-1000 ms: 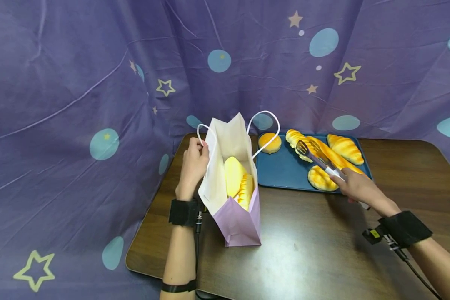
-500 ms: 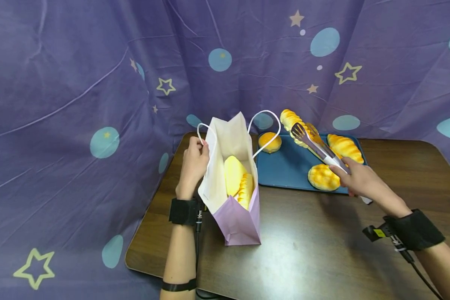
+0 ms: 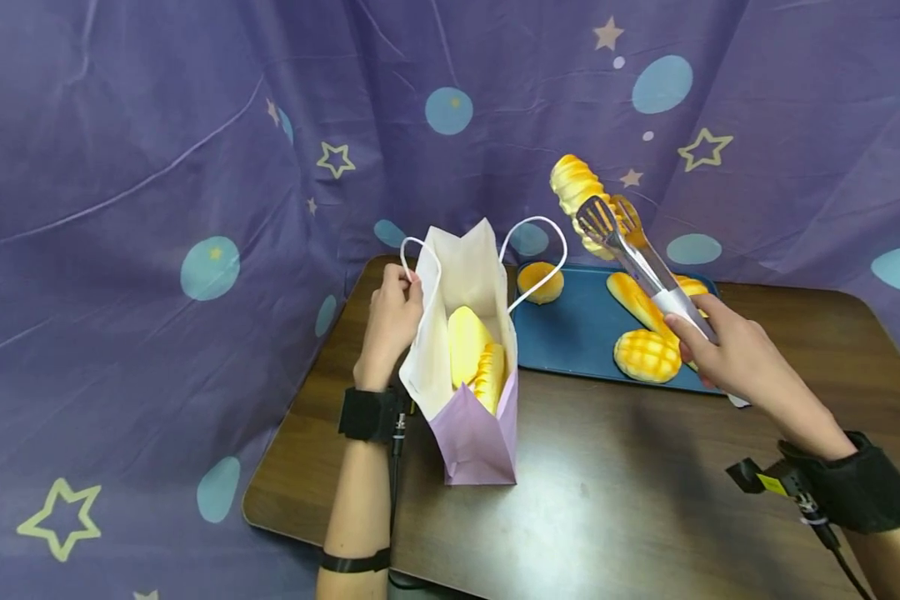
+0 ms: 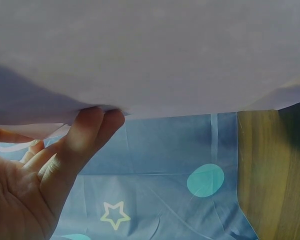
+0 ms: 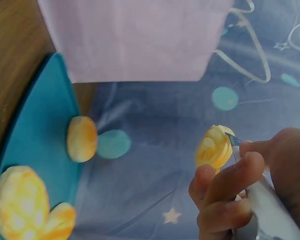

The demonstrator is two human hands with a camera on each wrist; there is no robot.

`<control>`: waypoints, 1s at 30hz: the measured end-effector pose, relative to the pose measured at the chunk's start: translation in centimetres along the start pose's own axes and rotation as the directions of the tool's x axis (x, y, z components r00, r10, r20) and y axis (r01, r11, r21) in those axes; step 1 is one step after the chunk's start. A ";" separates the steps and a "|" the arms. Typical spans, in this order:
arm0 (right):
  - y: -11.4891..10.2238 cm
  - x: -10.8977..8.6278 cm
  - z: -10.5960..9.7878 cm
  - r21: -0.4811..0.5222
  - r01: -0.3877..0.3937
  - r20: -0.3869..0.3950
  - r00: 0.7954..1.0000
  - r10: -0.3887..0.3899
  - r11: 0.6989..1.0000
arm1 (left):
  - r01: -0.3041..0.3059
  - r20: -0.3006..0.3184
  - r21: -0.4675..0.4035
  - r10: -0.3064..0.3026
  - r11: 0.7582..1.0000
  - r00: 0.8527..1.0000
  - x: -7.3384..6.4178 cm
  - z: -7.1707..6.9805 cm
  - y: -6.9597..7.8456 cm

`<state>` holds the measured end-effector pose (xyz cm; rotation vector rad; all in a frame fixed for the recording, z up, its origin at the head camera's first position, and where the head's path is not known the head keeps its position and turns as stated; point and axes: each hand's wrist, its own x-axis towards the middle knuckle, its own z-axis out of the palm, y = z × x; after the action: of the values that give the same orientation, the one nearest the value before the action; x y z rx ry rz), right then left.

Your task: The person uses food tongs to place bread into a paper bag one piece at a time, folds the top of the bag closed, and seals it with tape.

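Observation:
My right hand [image 3: 738, 350] grips metal tongs [image 3: 648, 271] by their white handle section. Between the tong heads a ridged, spiral bread roll [image 3: 579, 196] is held up above the tray; its end also shows in the right wrist view as a yellow bread roll [image 5: 213, 147]. My left hand [image 3: 392, 321] pinches the left rim of a lilac paper bag [image 3: 483, 450] near its white handle. The bag stands upright with its mouth spread, and inside lie a pale yellow bread [image 3: 467, 346] and a ridged bread [image 3: 489, 379]. In the left wrist view the left fingers [image 4: 85, 135] press at the paper edge.
A blue tray [image 3: 570, 337] sits right of the bag on the wooden table [image 3: 585, 483]. It bears a round bun [image 3: 542, 283], a long loaf [image 3: 637, 302], a grid-patterned bun [image 3: 647, 357] and another bread [image 3: 690, 285] partly behind the tongs. A purple curtain [image 3: 270, 167] hangs behind and left.
The spiral bread roll, gripped in the tongs, has risen off the tray and shifted slightly left. My left hand has stayed at the bag's rim.

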<state>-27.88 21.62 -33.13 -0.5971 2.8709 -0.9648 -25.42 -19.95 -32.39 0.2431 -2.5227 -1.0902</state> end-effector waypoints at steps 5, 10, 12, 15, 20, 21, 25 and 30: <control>-1.8 -1.0 -0.7 0.047 0.030 -0.059 0.998 -0.027 0.998 | -0.010 -0.005 0.001 0.010 1.000 1.000 0.0 0.0 0.0; -3.4 -1.7 -1.2 0.093 0.038 -0.086 0.996 -0.030 0.995 | -0.013 -0.010 -0.001 0.013 1.000 1.000 0.1 0.1 0.0; -4.0 -1.9 -1.3 0.109 0.046 -0.090 0.995 -0.036 0.993 | -0.014 -0.013 -0.005 0.014 1.000 1.000 0.1 0.1 0.0; -5.1 -2.2 -1.4 0.132 0.070 -0.093 0.994 -0.058 0.989 | -0.015 -0.015 -0.013 0.015 1.000 1.000 0.1 0.0 -0.1; -6.8 -3.0 -1.3 0.161 0.134 -0.107 0.987 -0.118 0.978 | -0.014 -0.007 -0.018 0.014 1.000 1.000 0.2 0.0 0.0; -7.2 -3.2 -1.2 0.164 0.148 -0.111 0.985 -0.131 0.975 | -0.013 -0.006 -0.020 0.013 1.000 1.000 0.2 -0.1 0.1; -8.4 -3.5 -0.7 0.183 0.209 -0.111 0.975 -0.191 0.961 | -0.008 -0.009 -0.024 0.008 1.000 1.000 0.2 -0.1 0.1; -9.5 -3.8 0.6 0.195 0.257 -0.078 0.966 -0.246 0.947 | 0.003 -0.012 -0.019 -0.004 1.000 1.000 0.1 0.0 0.1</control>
<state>-21.06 15.80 -28.25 -0.9471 2.7353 -1.3084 -25.50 -19.93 -32.30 0.2480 -2.5012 -1.1103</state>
